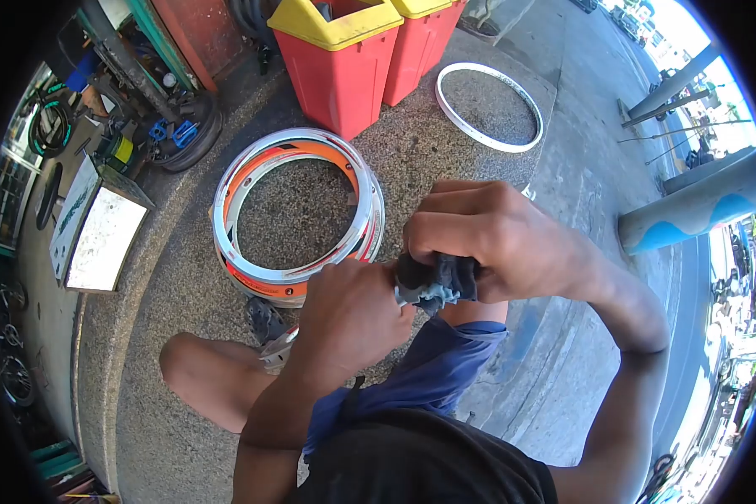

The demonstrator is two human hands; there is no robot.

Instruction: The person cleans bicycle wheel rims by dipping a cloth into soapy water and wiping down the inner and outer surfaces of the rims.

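My right hand [500,235] is closed on a crumpled black cloth [455,273], with the fingers curled over its top. Pressed up against it, my left hand [349,315] is closed in a fist, and what lies inside those fingers is hidden. Between the two hands a ragged grey-blue patch [433,296] shows at the cloth's lower edge. A silvery, rim-like piece [279,354] pokes out below my left wrist. Beyond my right knuckles a small pale tip [528,192] shows. I cannot tell whether these two belong to one thing.
Several wheel rims [227,210], silver and orange, lie stacked on the pebbled floor ahead. A single white rim [533,126] lies farther right. Red bins with yellow lids [336,76] stand behind. At left are a white-fronted box [105,239] and a tool-filled tray [197,151]. A pillar [697,214] stands right.
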